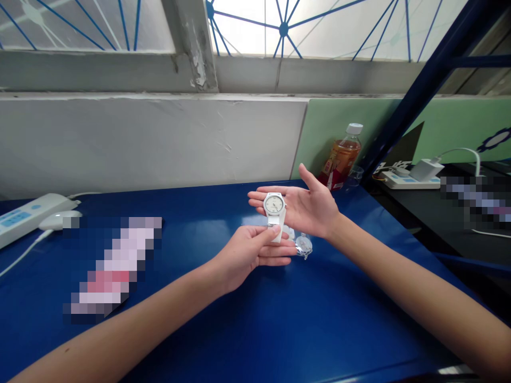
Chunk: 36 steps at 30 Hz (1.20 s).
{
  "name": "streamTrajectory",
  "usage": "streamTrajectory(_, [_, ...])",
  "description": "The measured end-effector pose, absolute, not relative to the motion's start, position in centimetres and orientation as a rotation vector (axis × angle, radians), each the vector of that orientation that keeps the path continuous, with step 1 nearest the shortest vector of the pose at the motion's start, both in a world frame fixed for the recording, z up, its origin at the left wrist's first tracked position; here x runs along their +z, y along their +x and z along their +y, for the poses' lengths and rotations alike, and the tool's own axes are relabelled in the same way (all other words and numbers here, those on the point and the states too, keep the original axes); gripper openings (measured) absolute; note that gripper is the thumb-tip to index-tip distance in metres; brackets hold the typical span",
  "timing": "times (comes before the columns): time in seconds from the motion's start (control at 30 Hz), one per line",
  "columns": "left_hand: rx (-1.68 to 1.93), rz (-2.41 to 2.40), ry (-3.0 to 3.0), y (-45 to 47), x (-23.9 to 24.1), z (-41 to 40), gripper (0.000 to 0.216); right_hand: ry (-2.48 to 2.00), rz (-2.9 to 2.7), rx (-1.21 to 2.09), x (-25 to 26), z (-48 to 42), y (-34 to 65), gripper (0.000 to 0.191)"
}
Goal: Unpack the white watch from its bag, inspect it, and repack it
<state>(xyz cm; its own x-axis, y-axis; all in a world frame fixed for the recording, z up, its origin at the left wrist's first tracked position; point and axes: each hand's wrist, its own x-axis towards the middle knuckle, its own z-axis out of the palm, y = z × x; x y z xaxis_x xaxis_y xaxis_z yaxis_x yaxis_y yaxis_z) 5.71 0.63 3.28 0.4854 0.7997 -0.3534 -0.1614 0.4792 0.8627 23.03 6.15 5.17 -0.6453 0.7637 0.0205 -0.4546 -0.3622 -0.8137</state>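
A white wristwatch [274, 205] with a round pale dial is held above the blue table. My left hand [243, 255] pinches its white strap between thumb and fingers, the other fingers stretched out to the right. Just behind the dial, my right hand [305, 206] is open, palm turned up, fingers pointing left and thumb raised. Whether the watch rests on the right fingers I cannot tell. A silver-coloured watch [304, 244] lies on the table beyond the left fingertips, partly hidden, with another whitish item beside it that the hands mostly cover.
The blue table [239, 330] meets a wall at the back. On the left lie a white power strip [38, 213] with a cable and a blurred flat object [115, 266]. A bottle of amber drink [341, 159] stands back right, near a blue metal post [419, 80].
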Motion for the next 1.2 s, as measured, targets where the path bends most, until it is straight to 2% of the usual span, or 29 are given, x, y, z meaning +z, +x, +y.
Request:
streamTrajectory(0.17, [0.694, 0.862, 0.864, 5.7, 3.6, 0.5, 0.027, -0.542, -1.185, 1.972, 5.0, 6.6, 22.7, 0.07])
streamTrajectory(0.37, [0.835, 0.912, 1.091, 5.5, 4.1, 0.7, 0.027, -0.805, -1.314, 1.667, 4.6, 6.7, 23.7, 0.036])
streamTrajectory(0.47, [0.937, 0.996, 1.405, 4.8, 3.9, 1.3, 0.028, -0.846, -1.372, 1.467, 4.2, 5.2, 25.6, 0.028])
streamTrajectory(0.6, [0.946, 1.185, 2.055, 3.5, 3.1, 2.2, 0.024, -0.887, -1.602, 0.958, 3.2, 2.5, 27.8, 0.03])
streamTrajectory(0.77, [0.98, 1.085, 2.513, 3.2, 2.2, 2.7, 0.028, -0.927, -1.938, 0.747, 1.6, 0.8, 27.8, 0.058])
streamTrajectory(0.93, [0.922, 0.965, 2.624, 3.6, 1.7, 2.1, 0.029, -0.794, -1.942, 0.686, 0.9, 0.4, 26.9, 0.035])
streamTrajectory(1.07, [0.925, 0.932, 2.63, 3.6, 1.3, 1.8, 0.029, -0.84, -1.857, 0.75, 1.2, 0.2, 26.9, 0.039])
streamTrajectory(1.2, [0.955, 0.876, 2.623, 3.6, 1.0, 1.9, 0.035, -0.783, -1.96, 0.653, 1.9, 0.4, 27.6, 0.032])
